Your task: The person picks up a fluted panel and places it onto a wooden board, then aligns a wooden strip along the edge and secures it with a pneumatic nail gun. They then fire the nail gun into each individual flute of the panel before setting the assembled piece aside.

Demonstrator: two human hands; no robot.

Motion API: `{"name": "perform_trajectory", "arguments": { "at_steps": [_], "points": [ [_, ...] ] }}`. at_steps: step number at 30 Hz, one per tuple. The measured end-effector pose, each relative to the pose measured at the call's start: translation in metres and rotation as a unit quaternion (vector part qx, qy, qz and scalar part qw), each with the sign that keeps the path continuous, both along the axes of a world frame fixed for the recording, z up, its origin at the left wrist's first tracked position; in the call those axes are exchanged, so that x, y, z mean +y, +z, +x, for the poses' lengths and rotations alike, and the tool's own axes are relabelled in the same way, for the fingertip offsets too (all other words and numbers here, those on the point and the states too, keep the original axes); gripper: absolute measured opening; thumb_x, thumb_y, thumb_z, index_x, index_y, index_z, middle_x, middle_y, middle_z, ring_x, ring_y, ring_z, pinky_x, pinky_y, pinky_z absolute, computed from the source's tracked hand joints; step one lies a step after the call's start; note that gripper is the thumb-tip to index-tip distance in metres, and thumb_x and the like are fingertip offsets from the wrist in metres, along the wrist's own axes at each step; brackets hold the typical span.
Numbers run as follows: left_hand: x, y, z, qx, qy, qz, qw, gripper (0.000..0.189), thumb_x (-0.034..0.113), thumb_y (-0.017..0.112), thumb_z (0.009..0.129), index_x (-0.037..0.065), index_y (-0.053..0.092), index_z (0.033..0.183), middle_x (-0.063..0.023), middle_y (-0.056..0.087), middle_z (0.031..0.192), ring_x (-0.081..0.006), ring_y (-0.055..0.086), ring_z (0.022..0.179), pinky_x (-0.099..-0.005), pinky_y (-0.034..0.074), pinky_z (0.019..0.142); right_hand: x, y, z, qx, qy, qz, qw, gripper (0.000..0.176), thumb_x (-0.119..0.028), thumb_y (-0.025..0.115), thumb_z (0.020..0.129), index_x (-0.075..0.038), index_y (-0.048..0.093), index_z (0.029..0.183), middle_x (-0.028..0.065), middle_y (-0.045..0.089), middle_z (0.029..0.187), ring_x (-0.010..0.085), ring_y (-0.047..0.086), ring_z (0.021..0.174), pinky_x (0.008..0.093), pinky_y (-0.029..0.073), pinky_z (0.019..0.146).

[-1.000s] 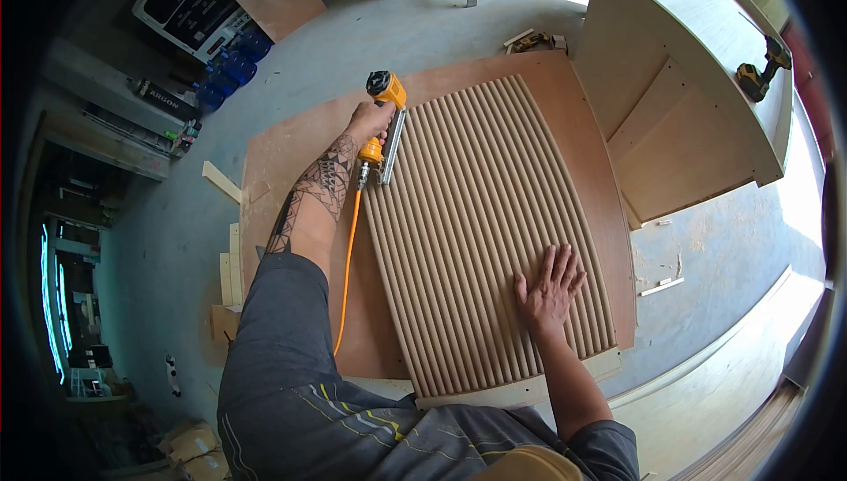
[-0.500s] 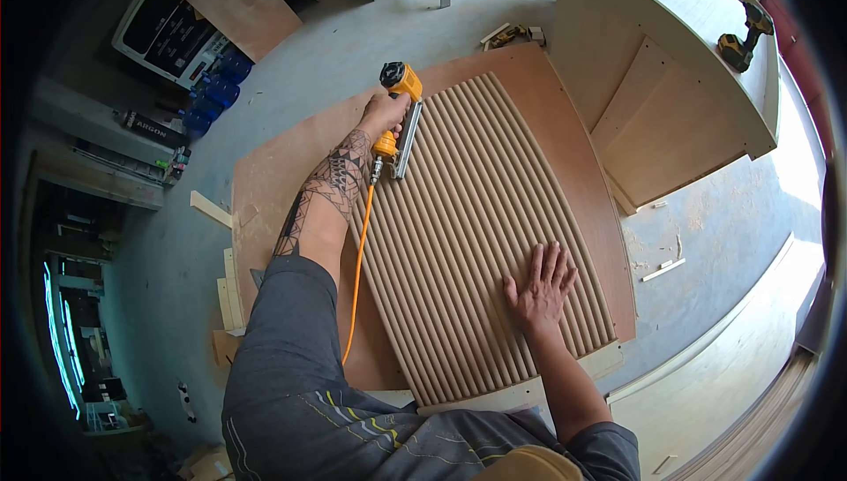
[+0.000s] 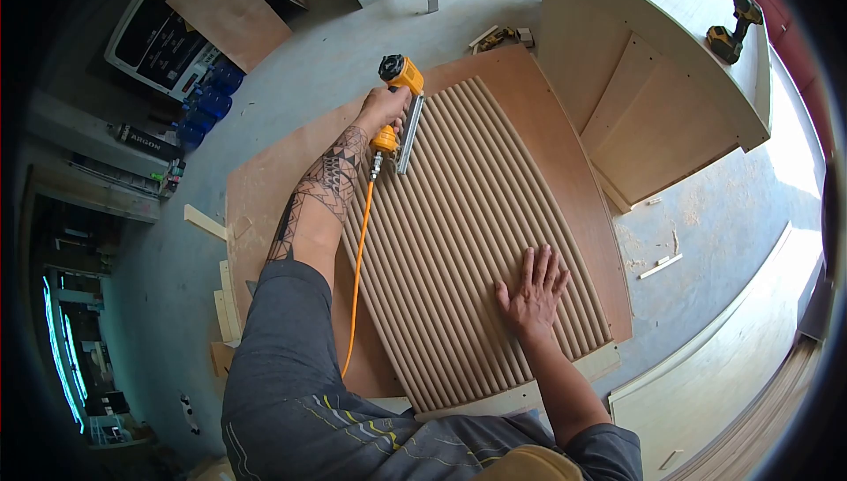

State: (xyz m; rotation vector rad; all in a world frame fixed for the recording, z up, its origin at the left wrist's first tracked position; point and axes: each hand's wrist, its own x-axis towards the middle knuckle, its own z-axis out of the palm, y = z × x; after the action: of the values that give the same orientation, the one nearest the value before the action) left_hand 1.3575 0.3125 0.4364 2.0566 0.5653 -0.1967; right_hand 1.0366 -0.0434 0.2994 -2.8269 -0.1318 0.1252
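My left hand [image 3: 385, 108] is wrapped round the handle of a yellow and black nail gun [image 3: 401, 75]. The gun's long silver magazine [image 3: 411, 134] lies over the upper left edge of a fluted wooden panel [image 3: 459, 216]. An orange air hose [image 3: 355, 296] runs from the gun's handle down along the panel's left side. My right hand [image 3: 532, 300] rests flat on the ribs at the lower right, palm down with fingers spread. Whether the gun's nose touches the panel cannot be made out.
Beneath the fluted panel is a larger brown board [image 3: 587, 181]. A curved plywood cabinet [image 3: 653, 84] stands at the upper right with a cordless drill [image 3: 735, 31] on top. Blue water bottles [image 3: 212, 101] stand at the upper left. Wood scraps [image 3: 662, 265] lie on the floor at right.
The whole view has shifted slightly, with the surroundings sliding a little left. Both hands keep nearly the same places on the panel and the nail gun.
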Motion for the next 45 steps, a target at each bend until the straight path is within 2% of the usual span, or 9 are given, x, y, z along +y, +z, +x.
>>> {"name": "perform_trajectory", "arguments": {
  "at_steps": [12, 22, 26, 33, 37, 39, 41, 43, 45],
  "points": [
    [-0.036, -0.017, 0.037, 0.014, -0.031, 0.02, 0.999, 0.036, 0.036, 0.063, 0.097, 0.003, 0.067, 0.083, -0.0034, 0.063, 0.07, -0.0136, 0.061, 0.052, -0.0317, 0.054, 0.048, 0.001, 0.0, 0.001, 0.015, -0.009, 0.005, 1.0, 0.097, -0.064, 0.056, 0.099, -0.009, 0.024, 0.173, 0.0199, 0.013, 0.181, 0.0407, 0.004, 0.168, 0.0629, 0.001, 0.133],
    [-0.033, -0.029, 0.041, 0.019, -0.032, -0.004, 0.999, 0.033, 0.035, 0.064, 0.1, 0.005, 0.065, 0.085, -0.0014, 0.061, 0.068, -0.0111, 0.056, 0.05, -0.0301, 0.05, 0.046, 0.002, -0.008, 0.0, -0.007, -0.013, 0.006, 1.0, 0.099, -0.068, 0.055, 0.099, -0.011, 0.023, 0.173, 0.0199, 0.016, 0.18, 0.0409, 0.009, 0.168, 0.0662, 0.005, 0.132],
    [-0.055, -0.021, -0.019, -0.015, -0.087, -0.05, 0.995, 0.028, 0.032, 0.067, 0.101, 0.007, 0.067, 0.088, 0.0015, 0.058, 0.065, -0.0086, 0.055, 0.048, -0.0285, 0.048, 0.044, 0.002, -0.006, 0.0, -0.016, -0.021, 0.026, 0.999, 0.097, -0.068, 0.052, 0.1, -0.011, 0.023, 0.173, 0.0204, 0.017, 0.18, 0.0411, 0.011, 0.167, 0.0661, 0.004, 0.132],
    [-0.118, 0.038, -0.253, -0.035, -0.153, -0.073, 0.985, 0.025, 0.025, 0.07, 0.102, 0.001, 0.072, 0.098, 0.0011, 0.059, 0.067, -0.0065, 0.056, 0.049, -0.0252, 0.046, 0.044, 0.0, -0.017, -0.002, -0.042, -0.007, 0.047, 0.998, 0.094, -0.065, 0.05, 0.103, -0.009, 0.022, 0.173, 0.0216, 0.016, 0.18, 0.0435, 0.01, 0.167, 0.0678, 0.005, 0.131],
    [-0.154, 0.03, -0.385, -0.064, -0.174, -0.02, 0.982, 0.028, 0.019, 0.077, 0.098, -0.002, 0.073, 0.117, -0.0027, 0.07, 0.08, -0.007, 0.061, 0.053, -0.0247, 0.049, 0.048, -0.032, -0.013, 0.014, -0.063, 0.083, 0.06, 0.993, 0.081, -0.055, 0.058, 0.101, -0.006, 0.041, 0.163, 0.0235, 0.035, 0.17, 0.0436, 0.03, 0.159, 0.0581, 0.021, 0.13],
    [-0.174, 0.024, -0.429, -0.011, -0.216, 0.015, 0.976, 0.034, 0.021, 0.079, 0.096, -0.004, 0.073, 0.119, -0.0086, 0.077, 0.091, -0.0144, 0.073, 0.068, -0.0304, 0.057, 0.06, -0.08, -0.002, 0.027, -0.031, 0.165, 0.16, 0.973, 0.069, -0.042, 0.072, 0.094, -0.008, 0.054, 0.151, 0.0222, 0.043, 0.163, 0.0407, 0.042, 0.15, 0.0508, 0.033, 0.126],
    [-0.203, 0.009, -0.46, -0.07, -0.245, 0.023, 0.967, 0.03, 0.023, 0.08, 0.094, -0.002, 0.077, 0.11, -0.0192, 0.079, 0.091, -0.0323, 0.081, 0.087, -0.0416, 0.061, 0.075, -0.12, -0.005, 0.023, -0.056, 0.115, 0.088, 0.988, 0.084, -0.046, 0.08, 0.089, -0.01, 0.049, 0.159, 0.0251, 0.035, 0.168, 0.0463, 0.033, 0.156, 0.0577, 0.027, 0.13],
    [-0.23, 0.014, -0.469, 0.018, -0.27, 0.035, 0.962, 0.029, 0.023, 0.08, 0.091, -0.001, 0.077, 0.107, -0.0208, 0.079, 0.09, -0.0341, 0.081, 0.091, -0.0415, 0.062, 0.077, -0.147, 0.0, 0.014, -0.028, 0.02, 0.097, 0.995, 0.092, -0.054, 0.08, 0.09, -0.011, 0.045, 0.163, 0.0269, 0.032, 0.17, 0.0485, 0.027, 0.159, 0.0608, 0.022, 0.131],
    [-0.251, 0.007, -0.475, 0.025, -0.274, 0.048, 0.96, 0.031, 0.025, 0.08, 0.09, -0.002, 0.077, 0.103, -0.0231, 0.078, 0.089, -0.0374, 0.08, 0.093, -0.044, 0.062, 0.079, -0.163, -0.007, 0.006, 0.032, 0.01, 0.132, 0.991, 0.093, -0.057, 0.079, 0.09, -0.011, 0.045, 0.163, 0.0268, 0.031, 0.171, 0.048, 0.026, 0.16, 0.0613, 0.021, 0.131]
  ]
}}
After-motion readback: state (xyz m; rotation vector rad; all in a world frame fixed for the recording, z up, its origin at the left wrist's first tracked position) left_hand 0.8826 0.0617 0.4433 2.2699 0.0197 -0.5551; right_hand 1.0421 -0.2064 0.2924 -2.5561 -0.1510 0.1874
